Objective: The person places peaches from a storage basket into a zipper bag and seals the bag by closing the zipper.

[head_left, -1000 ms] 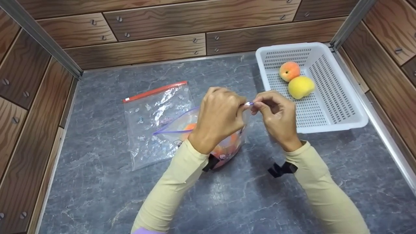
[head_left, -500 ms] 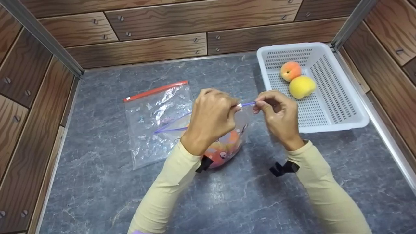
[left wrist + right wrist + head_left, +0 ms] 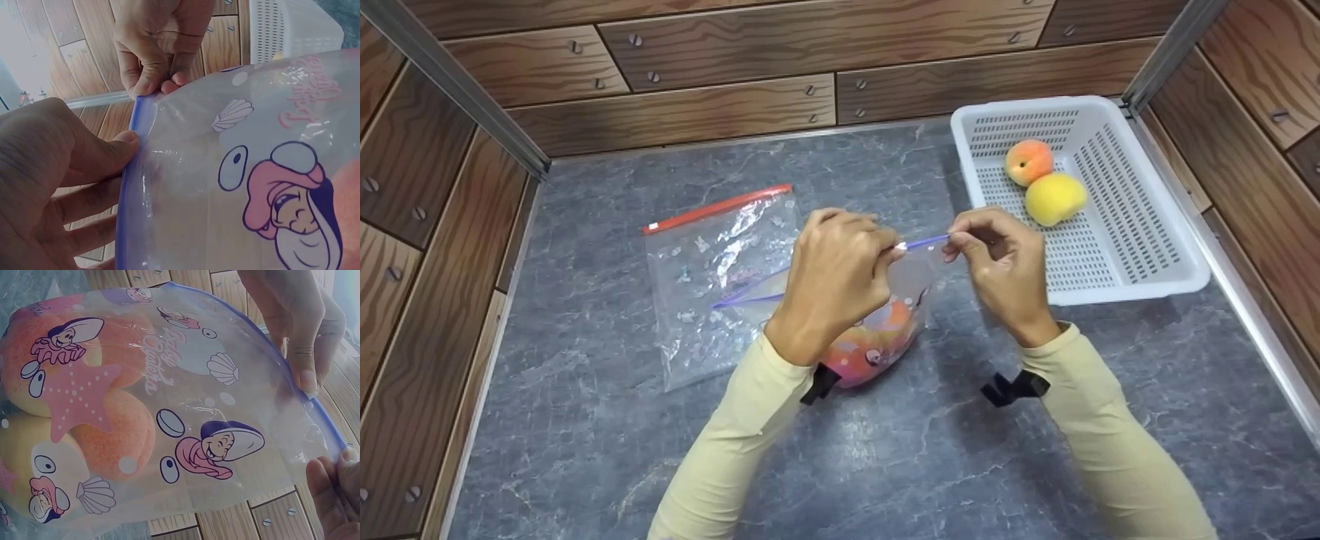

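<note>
A clear zip bag (image 3: 889, 345) with cartoon prints and a purple zip strip (image 3: 926, 241) stands under my hands. Peaches (image 3: 118, 439) show through its printed side in the right wrist view. My left hand (image 3: 840, 274) pinches the strip at its small white slider (image 3: 901, 246). With thumb and fingertips, my right hand (image 3: 1006, 259) grips the strip's right end. Between the two hands the purple strip runs straight. To the left of my left hand, the bag's mouth (image 3: 735, 298) gapes apart, its two zip edges separated; my hand hides part of it.
Another clear bag (image 3: 682, 277) with a red zip strip lies flat at the left, partly behind the purple-zip bag. A white perforated basket (image 3: 1155, 255) stands at the back right, holding a peach (image 3: 1030, 163) and a yellow mango (image 3: 1055, 199). Wood-patterned walls enclose the grey table (image 3: 585, 420).
My left hand has slid left along the purple strip with the white slider, so a longer stretch of strip shows between the hands. My right hand stays nearly in place at the end.
</note>
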{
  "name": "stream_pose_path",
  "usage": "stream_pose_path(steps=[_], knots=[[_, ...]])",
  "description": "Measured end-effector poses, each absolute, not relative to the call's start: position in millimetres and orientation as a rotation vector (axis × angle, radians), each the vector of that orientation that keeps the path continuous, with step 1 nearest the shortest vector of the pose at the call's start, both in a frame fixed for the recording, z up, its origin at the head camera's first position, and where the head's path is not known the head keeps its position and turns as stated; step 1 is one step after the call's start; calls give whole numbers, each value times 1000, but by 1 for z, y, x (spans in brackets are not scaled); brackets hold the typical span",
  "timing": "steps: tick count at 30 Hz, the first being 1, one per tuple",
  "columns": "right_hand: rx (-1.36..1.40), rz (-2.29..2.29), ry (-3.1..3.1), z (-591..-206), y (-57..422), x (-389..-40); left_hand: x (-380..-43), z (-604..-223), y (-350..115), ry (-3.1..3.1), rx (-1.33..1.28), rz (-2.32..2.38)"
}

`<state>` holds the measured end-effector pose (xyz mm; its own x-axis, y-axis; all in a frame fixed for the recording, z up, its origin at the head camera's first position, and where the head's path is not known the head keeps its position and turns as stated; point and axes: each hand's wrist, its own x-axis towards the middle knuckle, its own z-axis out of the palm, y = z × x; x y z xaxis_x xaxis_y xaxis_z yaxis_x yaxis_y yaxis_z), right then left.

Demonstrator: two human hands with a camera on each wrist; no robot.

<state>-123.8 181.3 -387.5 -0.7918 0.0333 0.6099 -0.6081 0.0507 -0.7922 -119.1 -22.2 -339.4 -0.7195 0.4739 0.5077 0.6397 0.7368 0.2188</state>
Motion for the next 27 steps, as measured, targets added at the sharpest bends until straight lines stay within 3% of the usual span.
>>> stream_pose_path(steps=[27], knots=[[689, 1936, -1822, -388, 190, -123, -123, -347, -31, -2461, -921, -602]])
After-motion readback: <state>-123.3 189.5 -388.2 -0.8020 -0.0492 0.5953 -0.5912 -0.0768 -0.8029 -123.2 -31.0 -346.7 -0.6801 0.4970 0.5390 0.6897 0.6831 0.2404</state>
